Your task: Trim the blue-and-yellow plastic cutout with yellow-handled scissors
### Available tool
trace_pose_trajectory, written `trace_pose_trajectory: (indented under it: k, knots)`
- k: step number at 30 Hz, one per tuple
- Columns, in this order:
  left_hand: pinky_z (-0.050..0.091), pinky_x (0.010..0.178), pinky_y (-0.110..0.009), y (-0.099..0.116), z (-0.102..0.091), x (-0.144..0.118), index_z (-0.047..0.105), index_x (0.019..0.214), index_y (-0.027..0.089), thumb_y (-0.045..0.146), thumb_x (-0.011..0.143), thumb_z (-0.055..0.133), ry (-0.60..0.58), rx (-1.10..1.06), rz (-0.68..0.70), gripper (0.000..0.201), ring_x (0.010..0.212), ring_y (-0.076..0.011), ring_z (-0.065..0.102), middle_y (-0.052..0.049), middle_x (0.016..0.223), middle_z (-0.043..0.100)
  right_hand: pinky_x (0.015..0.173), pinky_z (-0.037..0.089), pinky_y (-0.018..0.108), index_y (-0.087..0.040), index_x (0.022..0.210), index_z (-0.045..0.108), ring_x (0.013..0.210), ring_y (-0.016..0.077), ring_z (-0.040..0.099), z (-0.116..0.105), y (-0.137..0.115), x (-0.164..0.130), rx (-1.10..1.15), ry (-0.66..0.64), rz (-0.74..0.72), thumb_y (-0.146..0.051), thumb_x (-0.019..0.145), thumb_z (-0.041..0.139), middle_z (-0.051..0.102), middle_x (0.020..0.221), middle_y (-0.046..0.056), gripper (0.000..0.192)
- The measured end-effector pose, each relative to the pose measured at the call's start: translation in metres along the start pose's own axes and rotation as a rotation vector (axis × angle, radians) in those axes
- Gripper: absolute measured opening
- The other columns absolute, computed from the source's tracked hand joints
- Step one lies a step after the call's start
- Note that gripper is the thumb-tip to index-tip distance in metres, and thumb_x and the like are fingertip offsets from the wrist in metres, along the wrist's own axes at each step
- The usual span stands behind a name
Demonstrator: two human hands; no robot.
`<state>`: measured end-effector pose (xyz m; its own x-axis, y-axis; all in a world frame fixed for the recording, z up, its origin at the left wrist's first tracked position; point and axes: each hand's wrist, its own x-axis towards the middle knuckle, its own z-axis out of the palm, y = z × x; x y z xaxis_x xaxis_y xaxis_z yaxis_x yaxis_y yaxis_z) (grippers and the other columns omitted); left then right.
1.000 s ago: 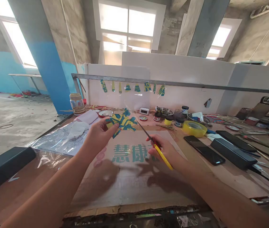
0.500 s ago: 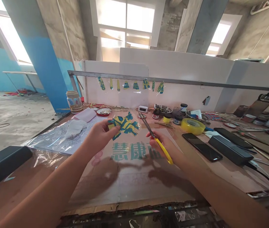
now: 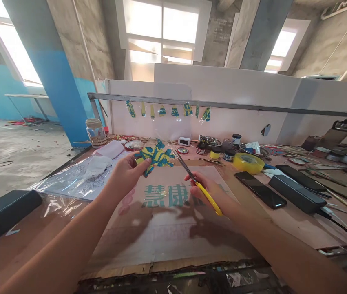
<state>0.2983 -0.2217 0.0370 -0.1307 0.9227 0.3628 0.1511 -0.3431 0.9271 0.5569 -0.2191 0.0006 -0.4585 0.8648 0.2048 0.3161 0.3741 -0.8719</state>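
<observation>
Between thumb and fingers, my left hand (image 3: 132,173) pinches a blue-and-yellow patterned cutout (image 3: 158,155) with an irregular outline, held up above the table. My right hand (image 3: 205,185) is closed around the yellow handles of a pair of scissors (image 3: 208,198). The long metal blades point away and to the left, their tips close to the right edge of the cutout. Below both hands lies a clear-covered sheet (image 3: 149,245) with large green characters, partly shaded by the hands.
Similar small cutouts (image 3: 188,109) hang from a metal rail (image 3: 237,105) behind. Paint jars (image 3: 214,153), a clock (image 3: 184,141) and a glass jar (image 3: 96,132) line the back. At right are a tape roll (image 3: 248,163), a phone (image 3: 260,190) and a black block (image 3: 297,192). Paper under plastic (image 3: 69,175) lies left.
My left hand has turned the cutout, which now sits slightly lower and further left. The scissors have shifted a little left and down in my right hand.
</observation>
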Motion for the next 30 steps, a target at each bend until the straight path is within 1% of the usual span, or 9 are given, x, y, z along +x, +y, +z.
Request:
trace_pose_trajectory:
  k: [5, 8, 12, 14, 16, 20, 23, 26, 30]
  knots:
    - [0.049, 0.056, -0.025, -0.003, 0.003, -0.003, 0.070, 0.086, 0.019, 0.045, 0.070, 0.079, -0.056, 0.011, -0.005, 0.032, 0.060, -0.0146, 0.060, -0.001, 0.073, 0.072, 0.055, 0.034, 0.026, -0.020, 0.107, 0.057, 0.062, 0.0122, 0.044, 0.001, 0.014, 0.004, 0.014, 0.003, 0.037, -0.051, 0.085, 0.064, 0.054, 0.077, -0.003, 0.038]
    - [0.050, 0.057, -0.026, -0.004, 0.004, -0.004, 0.069, 0.082, 0.019, 0.047, 0.069, 0.080, -0.086, 0.025, -0.017, 0.033, 0.061, -0.0157, 0.062, -0.001, 0.070, 0.071, 0.053, 0.032, 0.025, -0.020, 0.108, 0.057, 0.060, 0.0109, 0.043, 0.001, 0.018, 0.005, 0.039, -0.004, 0.041, -0.050, 0.086, 0.063, 0.054, 0.079, -0.003, 0.038]
    - [0.052, 0.058, -0.028, -0.004, 0.005, -0.004, 0.069, 0.080, 0.019, 0.050, 0.067, 0.081, -0.108, 0.030, -0.036, 0.036, 0.063, -0.0177, 0.065, -0.002, 0.069, 0.071, 0.054, 0.034, 0.025, -0.019, 0.105, 0.057, 0.061, 0.0105, 0.045, 0.000, 0.013, 0.004, 0.040, -0.013, 0.040, -0.048, 0.085, 0.062, 0.054, 0.080, -0.002, 0.035]
    - [0.052, 0.057, -0.028, -0.005, 0.005, -0.004, 0.069, 0.080, 0.019, 0.050, 0.067, 0.081, -0.105, 0.037, -0.029, 0.036, 0.062, -0.0178, 0.065, -0.002, 0.070, 0.072, 0.056, 0.036, 0.025, -0.019, 0.103, 0.057, 0.062, 0.0115, 0.047, -0.001, 0.008, 0.003, 0.011, -0.014, 0.028, -0.048, 0.086, 0.060, 0.055, 0.078, -0.002, 0.034]
    - [0.052, 0.058, -0.027, -0.006, 0.005, -0.004, 0.069, 0.080, 0.019, 0.051, 0.068, 0.081, -0.103, 0.043, -0.015, 0.036, 0.062, -0.0173, 0.065, -0.002, 0.069, 0.072, 0.055, 0.036, 0.025, -0.018, 0.100, 0.057, 0.061, 0.0111, 0.046, -0.001, 0.004, 0.001, 0.011, -0.013, 0.019, -0.049, 0.086, 0.060, 0.054, 0.077, -0.002, 0.035]
    - [0.053, 0.059, -0.027, -0.008, 0.003, -0.004, 0.069, 0.080, 0.019, 0.051, 0.070, 0.080, -0.099, 0.056, -0.005, 0.035, 0.062, -0.0165, 0.065, -0.002, 0.069, 0.071, 0.049, 0.028, 0.023, -0.018, 0.097, 0.056, 0.054, 0.0081, 0.036, -0.002, 0.000, 0.001, 0.084, -0.029, 0.057, -0.052, 0.082, 0.063, 0.048, 0.071, -0.005, 0.038]
    - [0.054, 0.060, -0.028, -0.007, 0.002, -0.004, 0.071, 0.084, 0.019, 0.051, 0.071, 0.080, -0.111, 0.055, -0.020, 0.035, 0.065, -0.0177, 0.067, -0.003, 0.075, 0.075, 0.046, 0.022, 0.023, -0.018, 0.095, 0.057, 0.050, 0.0070, 0.031, -0.002, 0.000, 0.002, 0.136, -0.032, 0.107, -0.052, 0.079, 0.065, 0.043, 0.065, -0.007, 0.038]
    - [0.056, 0.063, -0.028, -0.004, 0.002, -0.004, 0.073, 0.086, 0.019, 0.050, 0.069, 0.081, -0.120, 0.035, -0.030, 0.036, 0.069, -0.0192, 0.069, -0.005, 0.081, 0.077, 0.045, 0.020, 0.023, -0.019, 0.093, 0.057, 0.046, 0.0065, 0.030, -0.003, 0.000, 0.003, 0.181, -0.046, 0.149, -0.050, 0.077, 0.067, 0.041, 0.061, -0.008, 0.036]
    - [0.056, 0.062, -0.028, 0.000, 0.003, -0.004, 0.074, 0.085, 0.019, 0.049, 0.065, 0.083, -0.120, 0.003, -0.047, 0.037, 0.068, -0.0191, 0.069, -0.005, 0.080, 0.077, 0.043, 0.020, 0.023, -0.021, 0.090, 0.056, 0.043, 0.0070, 0.030, -0.003, -0.003, 0.003, 0.240, -0.062, 0.175, -0.048, 0.074, 0.068, 0.038, 0.054, -0.010, 0.033]
